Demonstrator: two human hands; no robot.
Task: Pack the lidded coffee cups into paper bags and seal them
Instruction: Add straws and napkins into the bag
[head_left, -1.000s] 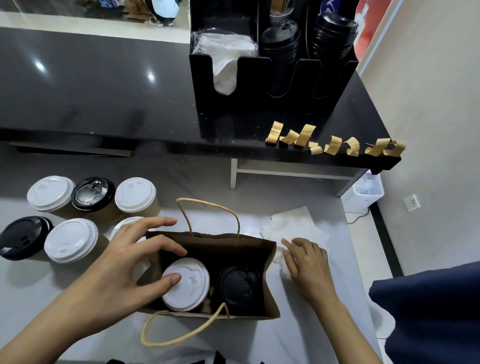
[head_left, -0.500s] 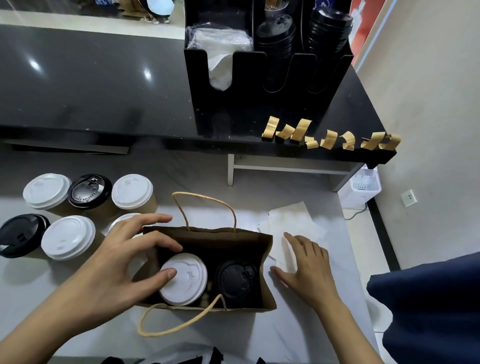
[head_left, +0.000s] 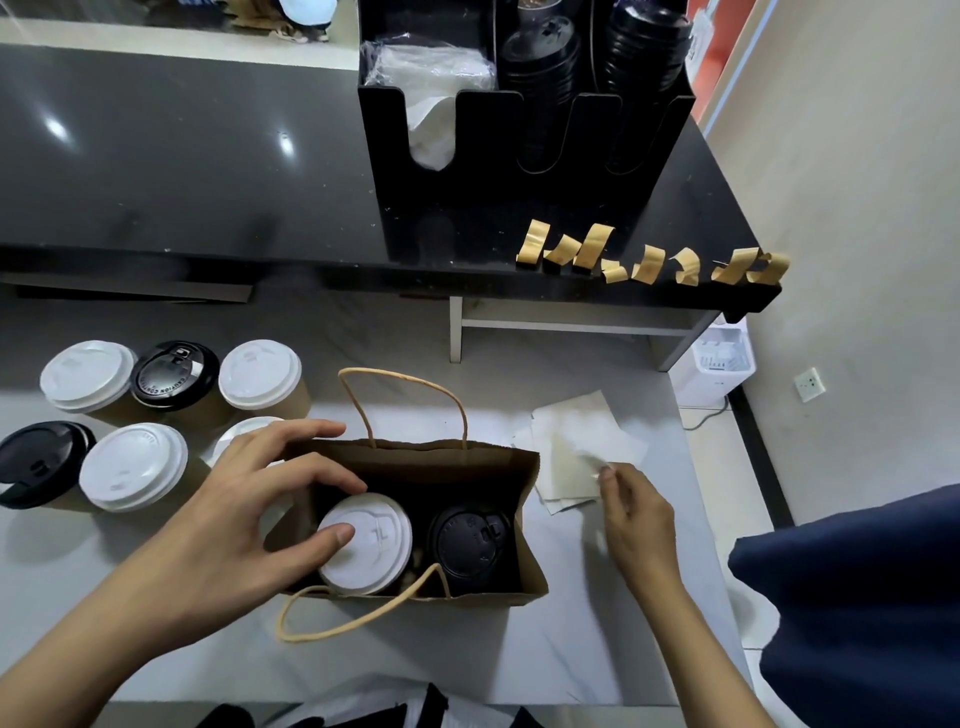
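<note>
Paper bag (head_left: 415, 525): stands open on the pale table (head_left: 597, 649), both rope handles loose, the near one flopped toward the viewer; placed as it was half a second ago.
White-lidded cup (head_left: 366, 543): upright in the bag's left half.
Black-lidded cup (head_left: 470, 540): upright in the right half, just beside the white one.
Left hand (head_left: 244, 509): fingers curved around the bag's left rim, thumb tip pressing on the white lid, index finger curled over the bag's edge; the grip matches the earlier frame.
Right hand (head_left: 634, 519): a moment ago it lay flat on the table by the bag's right wall; now it has lifted and shifted right, fingertips pinched together on what looks like the corner of a napkin (head_left: 576, 457), though blur makes the contact uncertain.
Waiting cups (head_left: 135, 415): six lidded cups, white and black, clustered on the table left of the bag, one partly hidden behind the left hand.
Tape strips (head_left: 649, 260): brown pieces stuck along the edge of the black counter (head_left: 182, 156).
</note>
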